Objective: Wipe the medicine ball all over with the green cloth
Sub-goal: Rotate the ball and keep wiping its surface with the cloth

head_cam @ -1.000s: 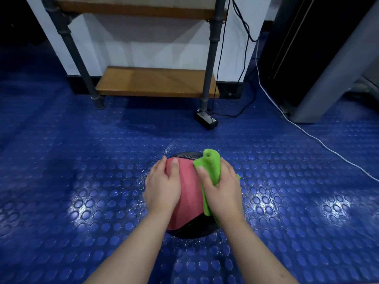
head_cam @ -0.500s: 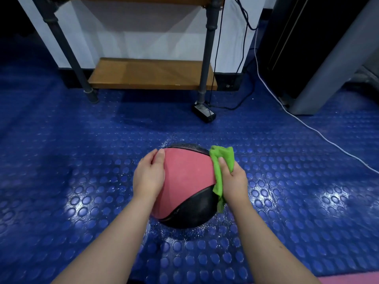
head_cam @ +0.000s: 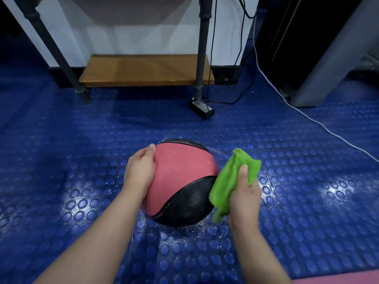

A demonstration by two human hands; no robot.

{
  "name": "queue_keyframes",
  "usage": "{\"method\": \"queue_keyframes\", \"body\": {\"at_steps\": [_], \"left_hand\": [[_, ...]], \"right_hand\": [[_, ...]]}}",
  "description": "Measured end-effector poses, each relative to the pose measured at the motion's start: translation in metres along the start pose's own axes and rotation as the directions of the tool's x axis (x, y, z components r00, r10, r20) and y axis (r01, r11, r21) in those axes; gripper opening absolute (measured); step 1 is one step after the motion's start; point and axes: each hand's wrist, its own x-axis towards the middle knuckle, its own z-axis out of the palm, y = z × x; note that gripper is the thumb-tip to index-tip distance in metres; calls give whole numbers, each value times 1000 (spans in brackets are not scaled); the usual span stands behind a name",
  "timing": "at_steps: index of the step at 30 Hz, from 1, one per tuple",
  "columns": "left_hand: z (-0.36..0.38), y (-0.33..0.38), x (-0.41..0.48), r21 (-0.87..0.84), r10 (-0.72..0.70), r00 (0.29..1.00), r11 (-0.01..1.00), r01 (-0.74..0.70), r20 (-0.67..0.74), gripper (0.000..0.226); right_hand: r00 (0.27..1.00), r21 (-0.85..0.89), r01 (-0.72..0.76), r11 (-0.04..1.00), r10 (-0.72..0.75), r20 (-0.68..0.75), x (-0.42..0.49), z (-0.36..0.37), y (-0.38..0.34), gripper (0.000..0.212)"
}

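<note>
The left hand (head_cam: 139, 173) lies palm-flat on the left of the ball (head_cam: 180, 181), fingertips hidden past its curve. The ball sits on the floor (head_cam: 82, 160). At its right edge hangs the cloth (head_cam: 229, 181), gripped by the right hand (head_cam: 245, 193), whose fingers are hidden behind it.

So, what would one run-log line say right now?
left hand: rests on medicine ball | right hand: grips green cloth beside ball's right side | ball: on blue floor
</note>
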Motion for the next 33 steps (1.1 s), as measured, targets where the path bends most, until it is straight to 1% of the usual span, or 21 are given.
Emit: {"method": "queue_keyframes", "body": {"at_steps": [1, 2, 3, 4, 5, 6, 7, 9, 11, 13, 14, 16, 18, 21, 23, 26, 29, 31, 33], "left_hand": [[1, 1, 0, 4, -5, 1000, 1000, 5, -5, 48], [3, 2, 1, 5, -8, 1000, 1000, 9, -11, 48], [4, 4, 0, 1, -11, 1000, 1000, 11, -17, 47], [5, 5, 0, 3, -12, 1000, 1000, 12, -22, 48], [6, 5, 1, 6, -15, 1000, 1000, 15, -27, 49], [6, 6, 0, 5, -16, 999, 1000, 16, -30, 51], [7, 6, 0, -2, -15, 999, 1000, 15, -33, 51], [7, 6, -1, -16, -10, 999, 1000, 10, -51, 44], [9, 4, 0, -19, -5, 998, 1000, 4, -67, 31], [12, 4, -1, -15, 7, 997, 1000, -9, -75, 22], [13, 6, -2, 4, 18, 997, 1000, -18, -78, 22], [16, 7, -5, 56, 28, 996, 998, -23, -90, 33], [19, 8, -6, 116, 28, 994, 993, -15, -108, 42], [22, 7, -5, 172, 42, 992, 985, -22, -115, 46], [23, 7, -5, 191, 57, 992, 981, -35, -110, 47], [24, 5, -7, 222, 84, 991, 973, -59, -103, 48], [21, 2, -10, 221, 95, 991, 973, -72, -94, 48], [16, -2, -13, 189, 103, 991, 978, -85, -89, 47], [7, -9, -14, 109, 105, 991, 989, -95, -82, 44]], "right_hand": [[993, -30, 107, 994, -105, 55, -13, 7, 2, 33], [967, -101, 224, 969, -208, 146, -24, 14, 8, 40], [925, -220, 342, 913, -286, 252, -33, 21, 15, 51], [884, -355, 439, 825, -326, 335, -37, 26, 23, 67], [868, -453, 484, 748, -345, 358, -38, 29, 30, 81], [872, -503, 484, 716, -348, 344, -36, 31, 32, 88], [875, -506, 480, 717, -356, 328, -32, 31, 32, 88], [881, -445, 467, 764, -360, 307, -23, 30, 35, 83], [892, -397, 444, 803, -351, 286, -18, 29, 38, 79], [907, -351, 413, 840, -343, 245, -14, 28, 42, 68], [916, -328, 394, 859, -338, 215, -14, 28, 42, 61], [948, -279, 316, 907, -289, 134, -11, 29, 41, 49], [980, -212, 198, 957, -191, 53, -4, 30, 36, 39], [999, -166, 41, 985, -43, -10, 6, 30, 34, 35], [999, -159, -16, 987, 8, -46, 11, 29, 34, 40], [982, -84, -181, 980, 175, -71, 24, 27, 33, 42], [929, -70, -370, 926, 369, -32, 39, 21, 36, 41], [894, -79, -447, 891, 449, 5, 47, 18, 38, 39], [870, -87, -484, 871, 489, 59, 51, 19, 36, 32]]}}
